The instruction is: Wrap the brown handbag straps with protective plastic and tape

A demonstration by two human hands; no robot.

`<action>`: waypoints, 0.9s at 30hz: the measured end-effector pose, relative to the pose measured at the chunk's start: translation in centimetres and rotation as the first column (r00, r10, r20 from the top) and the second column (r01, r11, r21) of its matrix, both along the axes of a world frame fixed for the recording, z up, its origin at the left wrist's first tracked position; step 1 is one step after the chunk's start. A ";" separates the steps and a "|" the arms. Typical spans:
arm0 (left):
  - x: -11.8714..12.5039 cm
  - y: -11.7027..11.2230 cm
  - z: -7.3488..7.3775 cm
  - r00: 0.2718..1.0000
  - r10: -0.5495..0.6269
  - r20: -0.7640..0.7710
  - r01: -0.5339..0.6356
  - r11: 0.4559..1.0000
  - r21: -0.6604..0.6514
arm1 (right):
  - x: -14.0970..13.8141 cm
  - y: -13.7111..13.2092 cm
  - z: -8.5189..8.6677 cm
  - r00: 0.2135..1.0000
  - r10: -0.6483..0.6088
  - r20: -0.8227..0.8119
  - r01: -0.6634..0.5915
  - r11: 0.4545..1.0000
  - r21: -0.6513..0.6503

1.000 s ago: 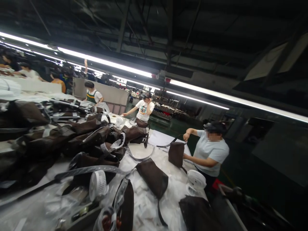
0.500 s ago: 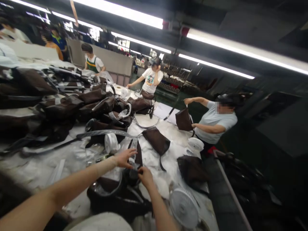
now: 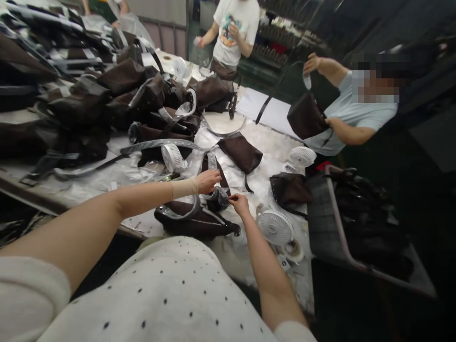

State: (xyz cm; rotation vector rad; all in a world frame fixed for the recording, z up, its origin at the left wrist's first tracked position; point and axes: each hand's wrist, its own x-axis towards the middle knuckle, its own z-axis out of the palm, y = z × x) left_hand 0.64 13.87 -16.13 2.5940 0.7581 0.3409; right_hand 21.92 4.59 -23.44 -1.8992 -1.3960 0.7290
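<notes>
A brown bag [image 3: 185, 225] lies in front of me at the near edge of the table, with a plastic-wrapped strap looped over it. Just beyond it, my left hand [image 3: 208, 181] reaches over a dark strap part wrapped in clear plastic [image 3: 218, 198], fingers curved downward at its upper side; whether they grip it is hard to make out. At the right end of that wrapped part, my right hand [image 3: 239, 204] is closed in a pinch, thumb and fingertips together at the plastic's edge. What exactly sits between those fingertips is too small to see.
A heap of brown bags [image 3: 142, 95] covers the left side. Small white fans stand at left [image 3: 173, 158], right [image 3: 302, 156] and near right [image 3: 275, 227]. Another brown bag [image 3: 241, 152] lies ahead. At right, a co-worker [image 3: 352, 114] holds a bag beside a bin [image 3: 337, 213].
My view has tipped downward, showing my dotted shirt. Both hands remain at the plastic-wrapped strap part. The co-worker at right still holds up a bag.
</notes>
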 end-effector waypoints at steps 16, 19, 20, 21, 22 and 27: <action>-11.1 -8.8 -8.5 0.822 0.133 -0.554 -0.191 0.981 -0.047 | 2.1 -4.3 -1.6 0.887 -0.276 -0.370 0.344 0.930 0.130; -11.1 -9.0 -8.3 0.841 0.136 -0.524 -0.190 0.981 -0.049 | 2.5 -8.7 -2.9 0.816 -0.406 -0.412 0.481 0.871 0.094; -11.1 -9.2 -8.2 0.848 0.146 -0.510 -0.193 0.980 -0.039 | 2.5 -10.4 -3.6 0.789 -0.446 -0.422 0.514 0.856 0.056; -11.0 -9.5 -8.0 0.854 0.159 -0.496 -0.197 0.980 -0.026 | 2.4 -12.0 -4.5 0.757 -0.488 -0.434 0.539 0.843 -0.007; -10.8 -9.8 -7.7 0.861 0.170 -0.480 -0.199 0.980 -0.010 | 2.1 -13.5 -5.4 0.716 -0.535 -0.449 0.556 0.825 -0.096; -7.5 -11.5 -6.0 0.949 0.126 -0.288 -0.121 0.992 0.036 | 0.4 -19.1 -10.4 0.499 -0.742 -0.447 0.558 0.670 -0.489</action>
